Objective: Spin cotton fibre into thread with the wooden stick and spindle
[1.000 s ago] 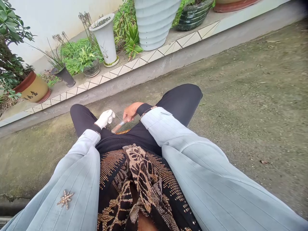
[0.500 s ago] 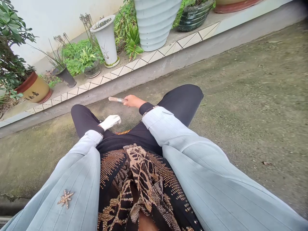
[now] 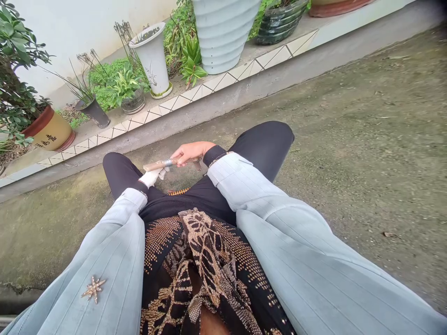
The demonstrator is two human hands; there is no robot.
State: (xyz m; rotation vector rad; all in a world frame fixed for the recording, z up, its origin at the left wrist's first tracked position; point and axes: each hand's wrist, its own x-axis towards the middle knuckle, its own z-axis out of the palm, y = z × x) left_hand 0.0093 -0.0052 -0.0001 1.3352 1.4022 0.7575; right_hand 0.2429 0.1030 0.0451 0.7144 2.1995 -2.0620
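Observation:
My right hand (image 3: 190, 151), bare, grips a wooden-handled tool (image 3: 155, 165) whose handle points left. A silvery band circles it close to my fingers, and a brownish end shows below the palm; its kind I cannot make out. Just under the handle is my left hand (image 3: 151, 177) in a white glove, its fingers curled in. The handle partly covers this hand, and whatever lies inside the fingers is hidden. Whether handle and glove touch is unclear. Both hands are between my bent knees, above the concrete ground (image 3: 335, 153).
A tiled ledge (image 3: 209, 89) runs across in front of my knees. On it stand a large pale ribbed pot (image 3: 225, 39), a slim white pot (image 3: 153, 60), a dark pot (image 3: 94, 111) and a yellow-brown pot (image 3: 52, 132). An orange-black patterned edge (image 3: 179, 191) shows between my thighs.
My right hand has turned and brought the tool's handle down and left, over my gloved left hand. The left hand has shifted slightly left.

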